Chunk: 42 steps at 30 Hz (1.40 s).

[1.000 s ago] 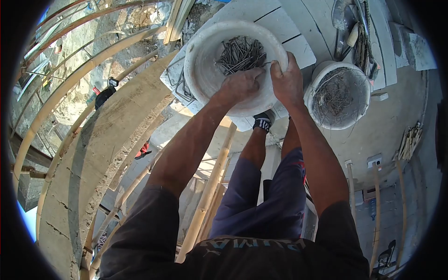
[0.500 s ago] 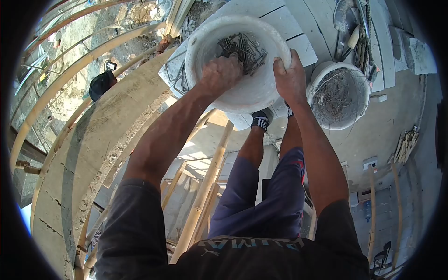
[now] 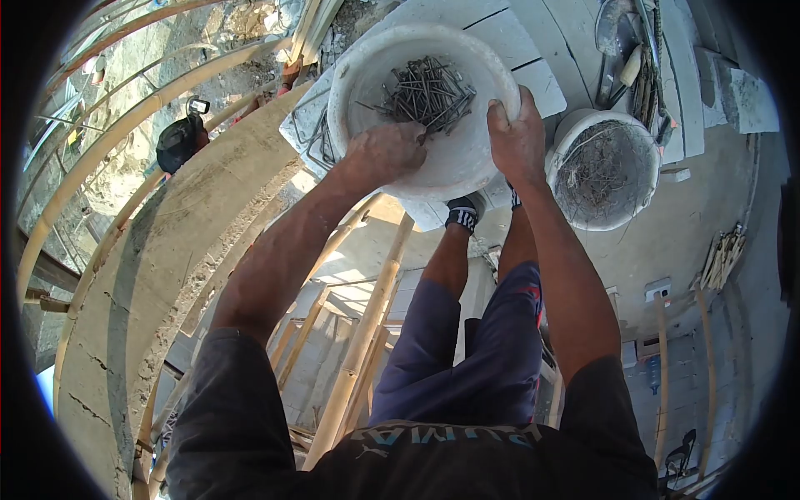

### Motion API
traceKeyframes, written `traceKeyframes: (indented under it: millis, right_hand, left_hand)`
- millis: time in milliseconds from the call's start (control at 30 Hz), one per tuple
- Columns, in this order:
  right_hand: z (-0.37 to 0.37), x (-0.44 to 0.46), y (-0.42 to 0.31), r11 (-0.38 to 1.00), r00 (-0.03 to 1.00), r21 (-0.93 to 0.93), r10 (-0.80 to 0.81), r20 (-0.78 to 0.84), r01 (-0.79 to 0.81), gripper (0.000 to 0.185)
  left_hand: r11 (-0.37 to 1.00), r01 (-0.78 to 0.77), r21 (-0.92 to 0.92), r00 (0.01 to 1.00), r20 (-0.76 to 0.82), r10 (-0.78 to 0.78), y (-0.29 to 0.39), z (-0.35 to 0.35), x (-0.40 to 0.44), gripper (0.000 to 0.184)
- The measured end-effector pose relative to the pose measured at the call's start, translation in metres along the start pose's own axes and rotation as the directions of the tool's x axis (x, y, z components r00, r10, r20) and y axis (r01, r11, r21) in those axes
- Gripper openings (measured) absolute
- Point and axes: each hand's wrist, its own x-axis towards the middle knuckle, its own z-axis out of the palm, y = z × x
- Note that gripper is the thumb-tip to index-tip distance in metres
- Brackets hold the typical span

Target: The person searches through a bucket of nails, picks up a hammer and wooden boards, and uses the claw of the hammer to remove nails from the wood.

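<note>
A whitish, dusty bucket [image 3: 354,87] is tilted toward me, with a heap of dark nails [image 3: 429,90] on its bottom. My right hand [image 3: 517,137] grips its rim on the right side, thumb inside. Over the near left part of the opening is my left hand [image 3: 387,152], its fingers curled together just below the nails; what they hold, if anything, is hidden. A second whitish bucket [image 3: 646,190] with tangled thin wire [image 3: 596,171] stands to the right.
Trowels [image 3: 614,42] and rods lie on the boards [image 3: 567,62] at the upper right. A concrete ledge [image 3: 167,242] and bamboo poles [image 3: 367,342] run along the left. Beyond the ledge is a person in a black cap [image 3: 179,143].
My left hand has moved left and down, off the nails, which have shifted in the bucket. The person in the cap has come further into view.
</note>
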Motion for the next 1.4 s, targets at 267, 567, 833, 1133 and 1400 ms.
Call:
traceKeyframes:
  millis: [267,567,833,1133,1400]
  right_hand:
    - [0.001,-0.001,-0.003,1.000,1.000,-0.021,0.015,0.003,-0.015,0.032]
    - [0.003,-0.001,-0.003,1.000,1.000,-0.003,0.024,-0.002,-0.024,0.034]
    - [0.002,-0.001,-0.003,0.999,0.999,0.017,0.040,0.003,-0.040,0.035]
    - [0.002,0.001,0.002,1.000,1.000,-0.021,0.008,0.008,-0.007,0.036]
    - [-0.001,-0.001,-0.004,0.999,0.999,-0.009,0.036,0.018,-0.036,0.034]
  left_hand:
    - [0.754,0.398,-0.522,0.898,0.053,-0.437,0.009,0.009,-0.007,0.059]
    - [0.708,0.407,-0.577,0.822,-0.107,-0.559,0.014,0.022,0.033,0.064]
    - [0.924,0.173,-0.340,0.917,-0.288,-0.277,0.025,-0.004,0.030,0.040]
    - [0.926,0.336,-0.174,0.870,-0.319,-0.376,0.029,0.007,0.103,0.030]
    - [0.950,0.077,-0.304,0.888,-0.412,-0.204,0.015,0.014,0.088,0.025]
